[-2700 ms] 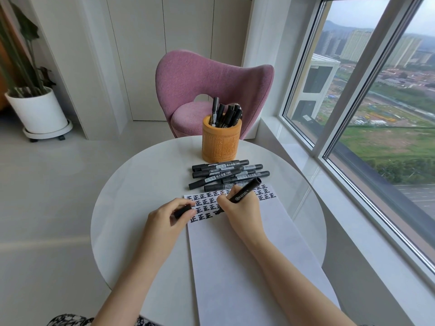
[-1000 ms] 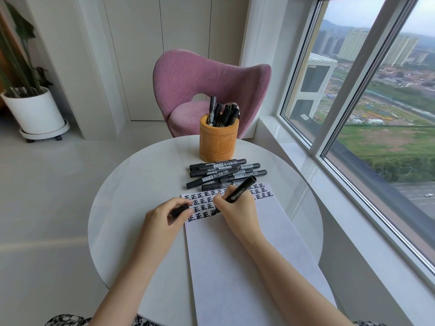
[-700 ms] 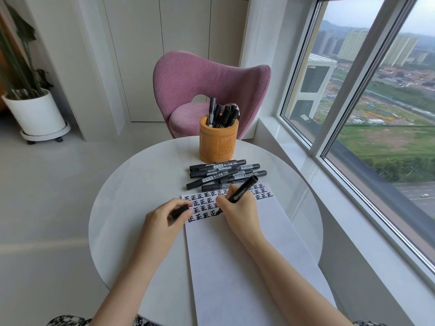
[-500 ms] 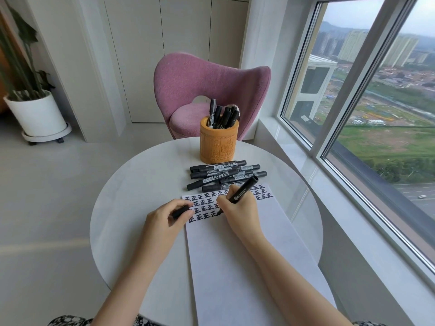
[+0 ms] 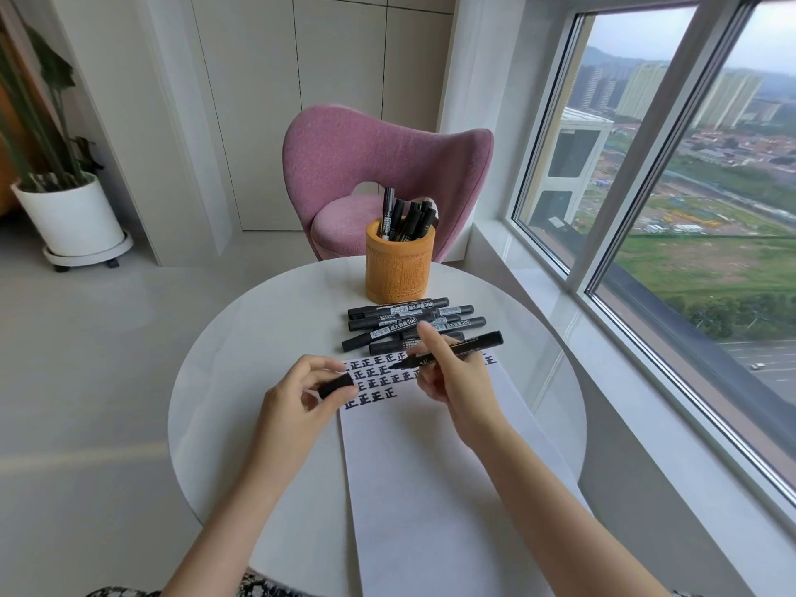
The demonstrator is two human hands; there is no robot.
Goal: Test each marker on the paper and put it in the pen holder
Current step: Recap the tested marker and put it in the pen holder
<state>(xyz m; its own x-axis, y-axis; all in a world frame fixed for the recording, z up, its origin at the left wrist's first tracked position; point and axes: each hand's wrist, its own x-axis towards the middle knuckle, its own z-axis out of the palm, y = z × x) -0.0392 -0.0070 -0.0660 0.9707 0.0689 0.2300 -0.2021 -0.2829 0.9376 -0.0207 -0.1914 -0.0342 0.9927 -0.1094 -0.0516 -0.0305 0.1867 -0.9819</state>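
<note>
At the far left a potted plant in a white tub stands on the floor. The round white table fills the middle. Over its near-left part the left hand pinches a black cap between thumb and curled fingers, the cap's open end facing right at the left edge of the paper. The sheet runs from the near edge of the table towards its centre, and rows of black test characters cover its far end. Beyond it lies a loose pile of black markers, touching one another, and just behind them stands the wooden pen holder with several markers upright inside, in front of a pink chair. The right hand grips the uncapped marker over the written rows, forefinger raised. The marker is almost level, its tip pointing left towards the cap and apart from it. A large window lines the right side.
</note>
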